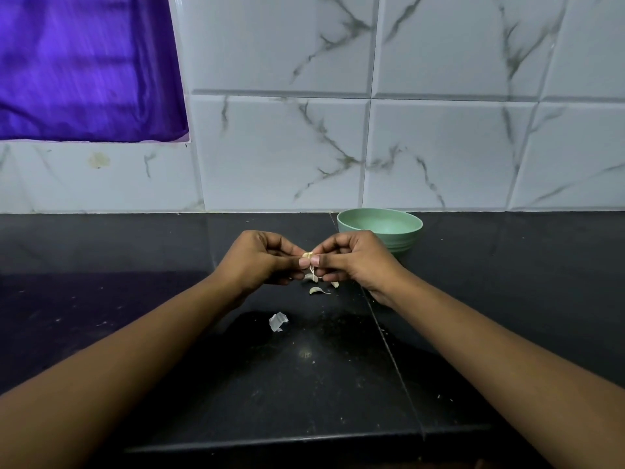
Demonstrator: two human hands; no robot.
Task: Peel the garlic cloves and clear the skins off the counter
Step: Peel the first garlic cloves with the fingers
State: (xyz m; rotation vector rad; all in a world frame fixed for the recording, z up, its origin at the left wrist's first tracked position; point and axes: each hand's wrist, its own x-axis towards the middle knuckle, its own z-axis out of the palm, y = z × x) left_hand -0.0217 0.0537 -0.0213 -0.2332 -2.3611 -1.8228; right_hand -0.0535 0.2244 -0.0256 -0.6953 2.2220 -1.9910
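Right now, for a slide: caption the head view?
Left hand and right hand pinch a pale garlic clove over the black stone counter near a green round bowl.

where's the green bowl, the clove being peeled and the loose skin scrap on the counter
green bowl (406,239): head view, outer wall, right side
clove (307,255): head view, its pale top end
skin scrap (278,321): head view, middle of the piece

White marble-veined wall tiles (439,147), purple cloth (84,69), black stone counter (101,299)
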